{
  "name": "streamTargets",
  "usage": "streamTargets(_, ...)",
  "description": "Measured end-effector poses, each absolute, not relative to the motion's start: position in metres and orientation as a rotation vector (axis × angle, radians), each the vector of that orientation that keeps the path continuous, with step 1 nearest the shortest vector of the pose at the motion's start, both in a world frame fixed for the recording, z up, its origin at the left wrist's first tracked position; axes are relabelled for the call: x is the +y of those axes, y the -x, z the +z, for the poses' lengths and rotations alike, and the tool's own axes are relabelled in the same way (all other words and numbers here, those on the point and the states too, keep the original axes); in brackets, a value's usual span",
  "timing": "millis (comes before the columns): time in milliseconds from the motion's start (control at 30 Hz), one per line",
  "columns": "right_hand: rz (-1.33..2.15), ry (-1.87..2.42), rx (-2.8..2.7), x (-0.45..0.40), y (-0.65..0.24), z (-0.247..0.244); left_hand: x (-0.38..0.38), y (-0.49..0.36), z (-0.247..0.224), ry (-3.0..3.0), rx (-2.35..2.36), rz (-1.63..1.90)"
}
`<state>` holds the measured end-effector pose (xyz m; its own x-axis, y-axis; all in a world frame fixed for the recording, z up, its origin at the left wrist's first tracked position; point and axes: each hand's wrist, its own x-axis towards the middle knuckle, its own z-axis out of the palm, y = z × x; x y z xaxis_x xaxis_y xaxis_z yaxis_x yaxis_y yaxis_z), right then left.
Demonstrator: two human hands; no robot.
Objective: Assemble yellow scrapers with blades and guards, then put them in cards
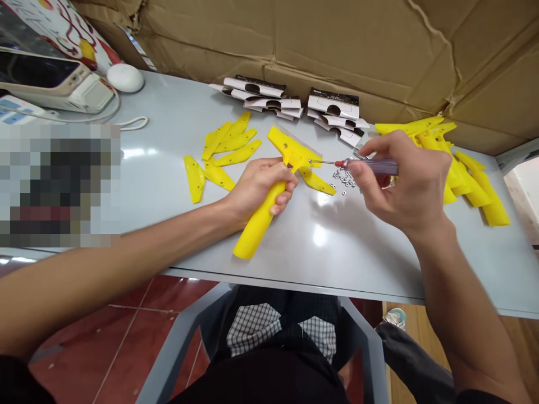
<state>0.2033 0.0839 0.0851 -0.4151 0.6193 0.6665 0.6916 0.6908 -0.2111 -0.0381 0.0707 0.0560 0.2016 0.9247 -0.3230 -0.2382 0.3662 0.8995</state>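
Observation:
My left hand (269, 185) is wrapped round the neck of a yellow scraper-like tool (259, 224), whose wide head points away from me and whose handle slants down to the left. In my right hand (404, 185) is a screwdriver (374, 166) with a purplish handle and red collar. Its thin shaft reaches left, the tip at a screw on the right side of the yellow head. Small metal nuts and screws (345, 178) lie on the table just beyond and below the screwdriver. A flat yellow plate (318, 182) rests partly under the tool's head.
Several flat yellow plates (238, 152) lie left of the tool. Yellow handled pieces (475, 182) are piled at the right. Folded cards (334, 109) stand along the cardboard wall (337, 45). A white mouse (125, 78) and a device (54, 81) are at the back left.

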Motion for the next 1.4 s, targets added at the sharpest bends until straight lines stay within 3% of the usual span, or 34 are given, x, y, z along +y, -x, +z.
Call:
streamTargets(633,-0.068,0.91,-2.144,0.0891,-0.2052,0.088,0.0728,0.0401,0.0548,-0.817,1.051,0.943)
streamTargets(867,-0.088,1.103,-2.144,0.092,-0.2093,0.0859,0.0728,0.0394,0.0545,-0.818,1.052,0.94)
streamTargets(1400,-0.024,0.942,-2.168,0.0872,-0.206,0.0867,0.0723,0.0381,0.0547,-0.815,1.062,0.966)
